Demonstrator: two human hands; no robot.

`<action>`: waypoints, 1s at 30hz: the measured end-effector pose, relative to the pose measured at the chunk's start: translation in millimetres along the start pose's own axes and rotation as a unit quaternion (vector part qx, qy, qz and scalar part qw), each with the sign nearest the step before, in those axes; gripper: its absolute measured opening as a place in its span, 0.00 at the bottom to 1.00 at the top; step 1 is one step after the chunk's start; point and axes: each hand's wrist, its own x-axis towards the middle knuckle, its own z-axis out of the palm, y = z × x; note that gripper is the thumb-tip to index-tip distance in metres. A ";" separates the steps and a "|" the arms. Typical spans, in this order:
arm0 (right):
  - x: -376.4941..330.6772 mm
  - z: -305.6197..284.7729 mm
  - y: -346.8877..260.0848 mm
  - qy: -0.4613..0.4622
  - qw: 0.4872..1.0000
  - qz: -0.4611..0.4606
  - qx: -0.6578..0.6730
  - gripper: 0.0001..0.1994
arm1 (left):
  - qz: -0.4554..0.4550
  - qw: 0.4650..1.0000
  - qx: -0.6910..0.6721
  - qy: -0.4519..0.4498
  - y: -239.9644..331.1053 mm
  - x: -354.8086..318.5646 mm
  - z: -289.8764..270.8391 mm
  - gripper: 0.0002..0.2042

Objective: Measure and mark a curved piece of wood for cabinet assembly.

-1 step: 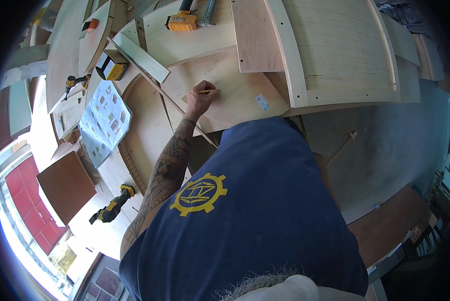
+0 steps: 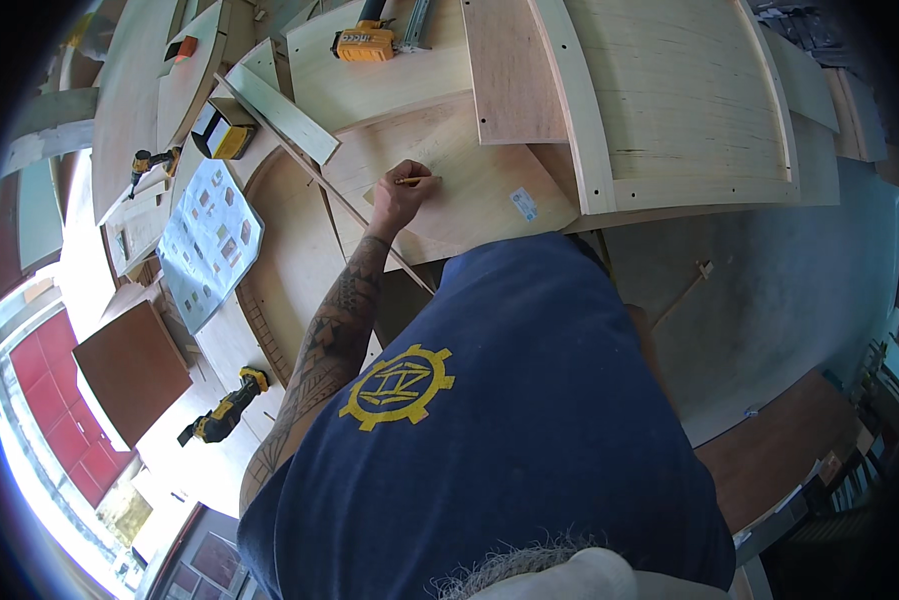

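Observation:
My left hand [image 2: 397,203] is closed around a thin pencil [image 2: 421,181] and rests on a light plywood panel [image 2: 484,180]. The pencil lies nearly level, its exposed end pointing to the right. A small white-and-blue sticker [image 2: 523,204] is on the panel, right of the hand. Beside my left wrist, a long narrow wood strip [image 2: 341,203] runs diagonally. My right hand is out of sight; my torso in a dark blue shirt fills the lower middle.
An orange nail gun [image 2: 364,43] lies at the far side. Leftward are a drill [image 2: 149,168], a yellow-black box [image 2: 231,140], a printed sheet [image 2: 209,245] and a yellow-black power tool [image 2: 224,408]. A framed wooden panel [image 2: 679,100] stands at the right.
The pencil and my left hand have shifted very slightly to the right. Everything else stays where it was.

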 end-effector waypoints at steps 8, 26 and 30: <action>29.2 17.8 27.0 -0.046 0.997 0.067 0.014 0.16 | -0.023 0.997 -0.062 -0.043 -4.6 16.2 5.1 0.09; 14.7 14.8 34.9 -0.043 0.996 0.070 0.043 0.14 | 0.048 0.998 0.019 0.035 -12.2 21.0 20.6 0.08; 7.9 4.0 39.9 -0.038 0.996 -0.073 -0.021 0.13 | 0.058 0.997 0.031 0.032 -2.7 18.1 19.5 0.09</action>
